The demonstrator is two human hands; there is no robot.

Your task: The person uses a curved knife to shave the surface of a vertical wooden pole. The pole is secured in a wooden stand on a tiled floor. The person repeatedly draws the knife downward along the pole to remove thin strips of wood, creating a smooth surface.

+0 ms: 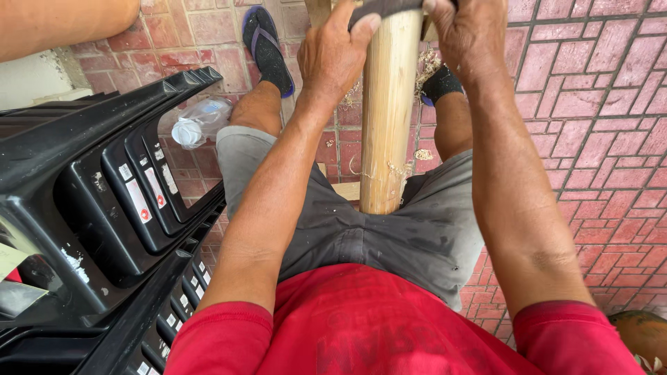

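Black stacked crates (pixel 104 201) with white-and-red rectangular labels (pixel 139 201), beside both hands' grip tight on dark blade (pixel 385 7) over bamboo pole (pixel 385 104).

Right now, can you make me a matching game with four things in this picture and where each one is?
Things:
1. bamboo pole
2. plastic bottle
3. black stacked chairs
4. flip-flop

Places:
A. lying on the brick floor beside the chairs
B. on the person's foot, at the top
C. between the knees, under both hands
D. along the left edge

Pairs: 1-C, 2-A, 3-D, 4-B.

The left hand and right hand both grip a dark tool laid across the pole.
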